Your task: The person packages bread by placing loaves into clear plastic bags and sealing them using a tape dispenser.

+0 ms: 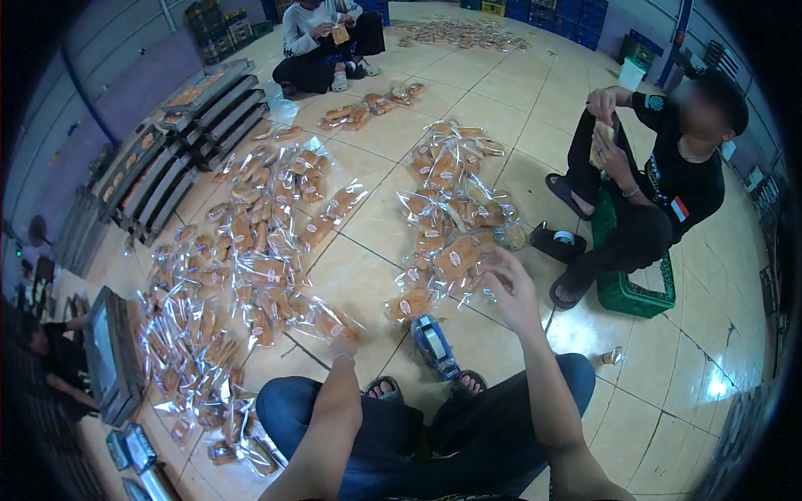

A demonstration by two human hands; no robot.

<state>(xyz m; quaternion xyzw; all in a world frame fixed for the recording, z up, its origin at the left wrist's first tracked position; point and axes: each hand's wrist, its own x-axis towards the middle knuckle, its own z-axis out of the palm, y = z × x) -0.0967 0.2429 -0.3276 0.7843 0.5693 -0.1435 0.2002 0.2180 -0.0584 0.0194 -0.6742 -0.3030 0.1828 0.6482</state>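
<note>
My left hand [343, 346] is at the near edge of a large heap of bread in clear plastic bags [241, 275], with its fingers on one bagged bread [332, 322]. The bag partly hides those fingertips. Over a second, smaller heap, my right hand [512, 289] is spread, thumb and fingers apart, beside a bagged bread [456, 258] with an oval label. It appears to hold nothing. Between my feet and that heap lies a blue tape dispenser [433, 346] with a roll of clear tape.
A co-worker [677, 163] sits at right on a green crate [636, 291], beside a black tape dispenser [557, 241]. Another person [332, 37] sits at the back. Stacked trays [213, 119] stand at left. A small cup [613, 357] is on the tiles at right.
</note>
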